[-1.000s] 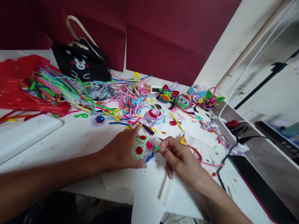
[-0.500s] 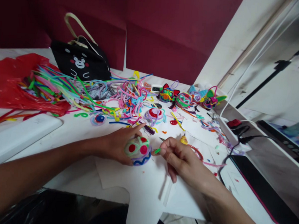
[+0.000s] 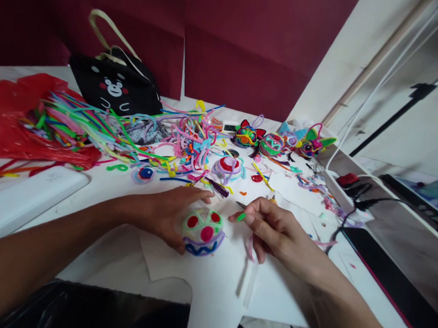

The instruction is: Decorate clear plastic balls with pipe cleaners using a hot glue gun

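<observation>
A round ball decorated as a face [image 3: 202, 231] rests on white paper, with red and pink dots, green lines and a wavy blue strip. My left hand [image 3: 165, 215] curves around its left side, fingers apart; the thumb is close against it, and I cannot tell how firmly it touches. To the right, my right hand [image 3: 274, 230] pinches a small green fuzzy piece [image 3: 241, 217] between thumb and finger. A dark pointed tip [image 3: 241, 204] shows just behind these fingers; its other end is hidden. Below the hand are a pink strip [image 3: 250, 249] and a translucent stick [image 3: 251, 285].
Pipe cleaners [image 3: 85, 127] spill from a red plastic bag [image 3: 8, 118] at left. A black bag [image 3: 113, 87] stands behind. Several decorated balls [image 3: 246, 135] line the back. A phone [image 3: 385, 275] lies at right, near cables. A white box [image 3: 29, 198] sits at left.
The ball has turned so its face sits more upright. My left hand's fingers have loosened and spread from it. My right hand has drawn slightly right with the green piece.
</observation>
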### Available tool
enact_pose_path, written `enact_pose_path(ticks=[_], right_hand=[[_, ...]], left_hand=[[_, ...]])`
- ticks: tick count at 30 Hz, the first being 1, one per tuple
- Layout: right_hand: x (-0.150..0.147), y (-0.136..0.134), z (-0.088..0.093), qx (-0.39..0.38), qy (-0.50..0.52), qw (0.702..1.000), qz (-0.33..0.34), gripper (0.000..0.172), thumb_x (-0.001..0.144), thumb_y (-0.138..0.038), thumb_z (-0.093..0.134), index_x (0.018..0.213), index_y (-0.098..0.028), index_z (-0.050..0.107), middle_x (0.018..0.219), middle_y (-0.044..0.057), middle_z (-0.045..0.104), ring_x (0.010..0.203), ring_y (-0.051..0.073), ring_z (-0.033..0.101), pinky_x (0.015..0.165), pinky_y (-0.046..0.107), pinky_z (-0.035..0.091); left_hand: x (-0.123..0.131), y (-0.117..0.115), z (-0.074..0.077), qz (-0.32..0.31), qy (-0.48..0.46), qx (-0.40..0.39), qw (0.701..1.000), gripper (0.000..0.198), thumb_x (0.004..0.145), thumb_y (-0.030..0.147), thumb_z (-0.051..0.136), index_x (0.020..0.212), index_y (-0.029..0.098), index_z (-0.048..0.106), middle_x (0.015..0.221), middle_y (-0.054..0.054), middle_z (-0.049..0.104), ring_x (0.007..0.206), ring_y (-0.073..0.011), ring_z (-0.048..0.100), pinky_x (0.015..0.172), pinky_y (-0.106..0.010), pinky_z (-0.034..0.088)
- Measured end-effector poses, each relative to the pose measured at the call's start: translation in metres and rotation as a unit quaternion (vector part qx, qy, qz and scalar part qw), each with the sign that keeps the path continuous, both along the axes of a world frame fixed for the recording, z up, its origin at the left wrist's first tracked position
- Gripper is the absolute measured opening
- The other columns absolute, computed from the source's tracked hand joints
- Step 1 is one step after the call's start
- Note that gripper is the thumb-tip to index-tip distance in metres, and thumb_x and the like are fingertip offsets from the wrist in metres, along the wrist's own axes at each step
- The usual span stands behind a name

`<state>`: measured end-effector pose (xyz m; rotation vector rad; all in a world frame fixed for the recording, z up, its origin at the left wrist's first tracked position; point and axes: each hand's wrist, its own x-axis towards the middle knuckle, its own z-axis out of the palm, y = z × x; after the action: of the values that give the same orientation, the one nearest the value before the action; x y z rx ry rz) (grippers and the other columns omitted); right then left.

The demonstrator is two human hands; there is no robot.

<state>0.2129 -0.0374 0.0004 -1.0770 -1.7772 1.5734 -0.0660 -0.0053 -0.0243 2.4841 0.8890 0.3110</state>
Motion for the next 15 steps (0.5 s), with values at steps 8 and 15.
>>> enact_pose_path(ticks=[8, 15], right_hand=[[-0.001, 0.000, -0.001, 0.004, -0.018, 1.000, 0.003, 0.027, 0.094, -0.044, 0.049, 0.089, -0.018, 0.047, 0.057, -0.006, 0.050, 0.044, 0.007, 0.051, 0.044, 0.020, 0.033], [-0.002, -0.001, -0.002, 0.024, -0.040, 0.999, 0.014, 0.025, 0.094, -0.044, 0.048, 0.090, -0.019, 0.048, 0.058, -0.003, 0.056, 0.048, 0.010, 0.050, 0.051, 0.025, 0.034]], left_hand=[[0.009, 0.002, -0.018, -0.025, -0.031, 0.059, 0.997, 0.081, 0.048, 0.059, 0.082, 0.114, 0.023, 0.050, 0.123, -0.012, 0.053, 0.114, -0.0332, 0.047, 0.097, -0.043, 0.036], [0.013, -0.001, -0.019, -0.018, -0.048, 0.091, 0.995, 0.077, 0.049, 0.061, 0.078, 0.110, 0.021, 0.051, 0.119, -0.012, 0.056, 0.110, -0.0321, 0.050, 0.094, -0.043, 0.038]])
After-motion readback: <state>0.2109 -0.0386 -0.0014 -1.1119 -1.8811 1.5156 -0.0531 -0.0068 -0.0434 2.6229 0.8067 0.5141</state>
